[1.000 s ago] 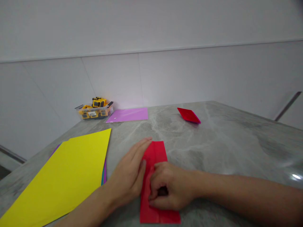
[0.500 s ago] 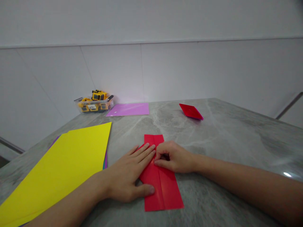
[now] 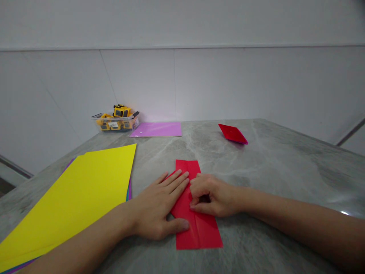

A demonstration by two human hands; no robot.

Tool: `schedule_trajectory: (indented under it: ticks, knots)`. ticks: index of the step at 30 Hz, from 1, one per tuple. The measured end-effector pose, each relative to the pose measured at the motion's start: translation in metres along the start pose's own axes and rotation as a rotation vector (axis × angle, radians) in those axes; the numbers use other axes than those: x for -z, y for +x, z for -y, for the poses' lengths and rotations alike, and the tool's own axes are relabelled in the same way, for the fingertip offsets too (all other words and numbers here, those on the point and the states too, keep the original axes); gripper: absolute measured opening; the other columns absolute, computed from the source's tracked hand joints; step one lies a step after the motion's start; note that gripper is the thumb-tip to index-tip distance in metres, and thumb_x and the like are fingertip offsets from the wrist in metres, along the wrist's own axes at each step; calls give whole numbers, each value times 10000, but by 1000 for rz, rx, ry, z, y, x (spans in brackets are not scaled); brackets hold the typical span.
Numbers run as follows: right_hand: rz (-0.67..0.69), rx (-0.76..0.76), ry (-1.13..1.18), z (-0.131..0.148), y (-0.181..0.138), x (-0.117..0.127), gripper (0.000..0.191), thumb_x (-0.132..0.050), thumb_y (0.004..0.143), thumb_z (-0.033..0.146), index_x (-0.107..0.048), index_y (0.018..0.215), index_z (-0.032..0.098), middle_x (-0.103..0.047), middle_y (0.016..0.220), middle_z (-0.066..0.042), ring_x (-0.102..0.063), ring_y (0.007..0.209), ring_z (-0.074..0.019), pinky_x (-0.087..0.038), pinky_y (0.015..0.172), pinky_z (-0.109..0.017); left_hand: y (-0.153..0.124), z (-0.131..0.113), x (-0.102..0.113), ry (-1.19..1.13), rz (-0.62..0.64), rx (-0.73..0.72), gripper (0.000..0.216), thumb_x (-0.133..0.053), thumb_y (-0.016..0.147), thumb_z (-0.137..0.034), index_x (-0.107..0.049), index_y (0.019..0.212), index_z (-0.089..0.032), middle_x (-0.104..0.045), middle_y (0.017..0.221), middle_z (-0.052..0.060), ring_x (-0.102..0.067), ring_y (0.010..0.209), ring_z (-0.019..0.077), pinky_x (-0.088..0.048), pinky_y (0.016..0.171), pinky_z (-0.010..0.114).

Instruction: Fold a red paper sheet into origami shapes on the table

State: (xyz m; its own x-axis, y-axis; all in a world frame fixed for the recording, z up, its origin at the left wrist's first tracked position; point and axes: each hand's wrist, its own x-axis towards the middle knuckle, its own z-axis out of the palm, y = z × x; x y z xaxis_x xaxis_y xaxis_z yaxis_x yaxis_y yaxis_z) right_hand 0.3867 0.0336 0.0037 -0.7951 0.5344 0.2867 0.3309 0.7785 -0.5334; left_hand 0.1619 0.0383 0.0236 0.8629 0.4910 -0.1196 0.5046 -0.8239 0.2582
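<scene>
A folded piece of red paper (image 3: 198, 230) lies on the table, with a crease down its middle and a wider folded part in its centre. My left hand (image 3: 161, 207) rests flat on its left side, fingers stretched out and thumb spread apart. Opposite it, my right hand (image 3: 215, 194) is curled, its thumb and bent fingertips touching the paper near the middle crease. A gap shows inside the curl, with nothing seen in it. Parts of the paper are hidden beneath both hands.
On the left lies a stack of coloured sheets, yellow paper (image 3: 94, 182) on top. Farther back are a clear plastic box (image 3: 115, 123) of yellow toy vehicles, a purple sheet (image 3: 158, 129) and a folded red-and-purple paper piece (image 3: 233, 134). A wall rises behind the grey table (image 3: 273, 167).
My right hand has slid a little toward me along the crease of the red paper. My left hand keeps its place on the paper. The whole view has shifted slightly.
</scene>
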Motion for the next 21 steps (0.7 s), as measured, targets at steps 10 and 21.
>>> schedule_trajectory:
  ticks: [10, 21]
  knots:
    - [105, 203, 137, 20, -4, -9, 173, -564, 819, 187, -608, 655, 153, -618, 621, 0, -508, 599, -100, -417, 722, -273, -1, 0, 1, -29, 7, -5, 886, -429, 848, -659, -114, 1507, -158, -10, 1555, 120, -46, 1435, 304, -55, 1160, 512]
    - [-84, 79, 243, 16, -2, -16, 286, -620, 814, 323, -624, 584, 154, -560, 543, 15, -502, 592, -107, -416, 707, -289, -2, 5, 7, -135, 5, -121, 881, -558, 806, -615, -133, 1501, -279, -112, 1559, 81, -126, 1421, 341, 2, 1127, 604]
